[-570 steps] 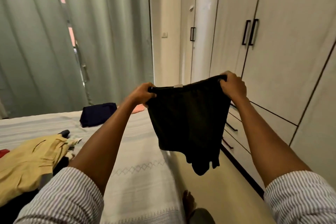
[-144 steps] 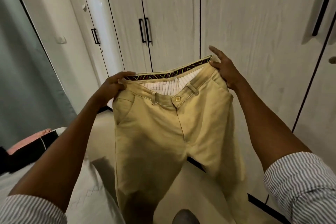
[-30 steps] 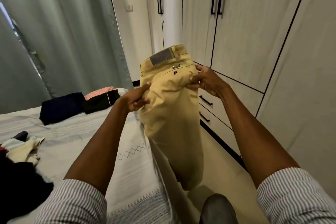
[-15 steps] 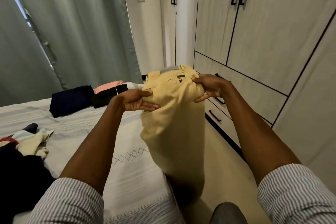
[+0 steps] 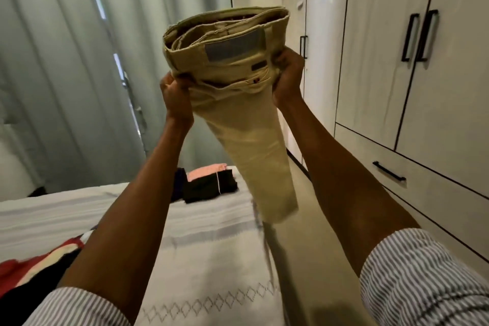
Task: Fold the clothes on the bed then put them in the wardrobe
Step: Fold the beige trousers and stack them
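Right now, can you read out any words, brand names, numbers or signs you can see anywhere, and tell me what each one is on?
No text can be read in this picture.
Grey rectangular patch on the waistband of the khaki cotton trousers: blurred, nothing legible.
Small dark tag below that patch: too small to read.
White wooden wardrobe doors and grey curtains: no lettering shows.
Both the left hand and the right hand grip the trousers.

Grey-green curtains [image 5: 66, 74] hang behind the bed's far side. Beige floor [image 5: 312, 219] runs alongside. Small wall switch [image 5: 299, 4] near the corner.
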Tool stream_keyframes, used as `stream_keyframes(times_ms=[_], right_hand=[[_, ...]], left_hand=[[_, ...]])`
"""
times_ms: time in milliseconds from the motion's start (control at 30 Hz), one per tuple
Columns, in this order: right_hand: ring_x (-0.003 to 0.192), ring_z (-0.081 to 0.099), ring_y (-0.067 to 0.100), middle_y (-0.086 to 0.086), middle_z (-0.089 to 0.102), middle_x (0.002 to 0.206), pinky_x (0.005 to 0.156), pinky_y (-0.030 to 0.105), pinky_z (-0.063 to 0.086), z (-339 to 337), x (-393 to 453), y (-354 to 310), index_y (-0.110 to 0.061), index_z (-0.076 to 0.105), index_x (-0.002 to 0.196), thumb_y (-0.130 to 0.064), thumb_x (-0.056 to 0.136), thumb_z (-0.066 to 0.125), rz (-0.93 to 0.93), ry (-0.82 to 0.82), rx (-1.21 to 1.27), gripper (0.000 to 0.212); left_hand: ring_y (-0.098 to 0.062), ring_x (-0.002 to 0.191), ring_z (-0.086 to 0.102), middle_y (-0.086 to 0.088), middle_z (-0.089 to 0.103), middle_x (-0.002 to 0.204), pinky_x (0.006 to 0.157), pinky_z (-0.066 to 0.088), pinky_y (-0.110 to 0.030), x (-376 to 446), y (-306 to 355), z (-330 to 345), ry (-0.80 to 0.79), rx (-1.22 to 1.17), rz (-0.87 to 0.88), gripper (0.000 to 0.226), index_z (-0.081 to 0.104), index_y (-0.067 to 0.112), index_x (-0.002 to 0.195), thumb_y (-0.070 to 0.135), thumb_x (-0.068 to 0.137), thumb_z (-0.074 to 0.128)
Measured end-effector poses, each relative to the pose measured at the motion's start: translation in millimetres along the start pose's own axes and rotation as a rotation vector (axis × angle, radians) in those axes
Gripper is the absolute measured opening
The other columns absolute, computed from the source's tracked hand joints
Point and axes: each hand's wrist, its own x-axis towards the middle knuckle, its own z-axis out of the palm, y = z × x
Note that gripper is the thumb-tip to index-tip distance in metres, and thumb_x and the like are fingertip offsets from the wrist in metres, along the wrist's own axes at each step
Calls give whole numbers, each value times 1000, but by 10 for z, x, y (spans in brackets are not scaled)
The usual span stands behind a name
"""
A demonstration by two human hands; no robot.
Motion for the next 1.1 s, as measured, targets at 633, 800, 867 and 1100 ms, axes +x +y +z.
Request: stream_keyframes(times_ms=[633, 800, 867, 1100], right_hand=[[100, 59, 21, 3, 64, 117, 81, 33, 47, -542, -2784, 699, -16, 59, 128, -29, 101, 47, 768, -416, -592, 32], [125, 53, 33, 16, 56, 138, 96, 33, 43, -971, -3954, 1124, -4, 52, 137, -20, 102, 50, 829, -491, -818, 38], [119, 55, 33, 15, 58, 131, 83, 28, 38, -1075, -4232, 1155, -4, 55, 133, -23, 102, 50, 884, -447, -869, 37], [96, 63, 28, 15, 62, 117, 71, 37, 54, -1370, -4228, 1033, -6, 52, 119, -17, 97, 55, 1485, -724, -793, 24]], left_hand=[[-29, 71, 60, -9, 62, 75, 62, 44, -39, -2625, 12, -1932, -218, 963, -681, 46, 54, 19, 65, 64, 70, 48], [-31, 85, 68, -18, 72, 92, 76, 54, -44, -3953, -63, -2353, -320, 921, -953, 84, 70, 6, 84, 80, 54, 45], [-32, 90, 69, -17, 73, 97, 81, 56, -46, -4218, -150, -2464, -313, 827, -1027, 90, 71, 1, 96, 80, 58, 51], [-25, 90, 68, -10, 72, 99, 75, 50, -32, -4185, -74, -2400, -429, 583, -1434, 36, 66, 9, 107, 42, 91, 65]])
